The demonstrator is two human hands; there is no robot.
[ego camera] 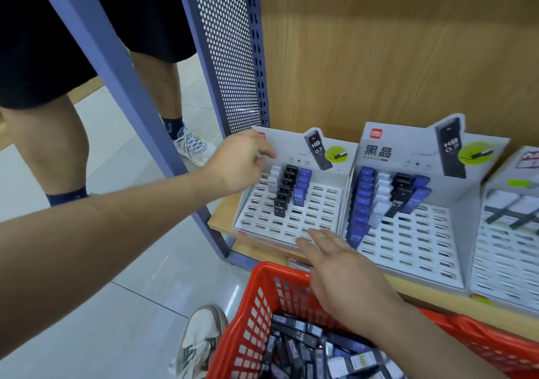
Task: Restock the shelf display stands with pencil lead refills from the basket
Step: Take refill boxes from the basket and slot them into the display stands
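1. Refills, left stand (320, 206): three short columns stand in the slots at the back left. They are white (274, 180), black (284, 193) and blue (301, 187). Each refill's long axis is upright, and the "HB 0.7" label faces me.
2. Refills, middle stand (408, 244): there are four columns, blue (361, 203), white (380, 203), black (400, 193) and blue (419, 196). They are slotted upright too. The left blue column runs down to the front edge.
3. Right stand (507, 250): only partly in view and blurred. I cannot read its contents.
4. All three stands sit side by side on the wooden shelf (221, 222).
5. Basket (261, 288): red plastic, below the shelf's front edge. It holds a loose heap of refills (294, 346) lying flat, with their long axes pointing in mixed directions.
6. Left hand (240, 162): at the back left corner of the left stand, beside the white column. Its fingers curl down out of my sight, so I cannot tell whether it grips anything.
7. Right hand (344, 270): flat, palm down, fingers straight, holding nothing. It is above the basket's far rim, with the fingertips over the left stand's front edge.
8. A second person (43, 145) stands on the floor to the left, beyond the shelf's frame.
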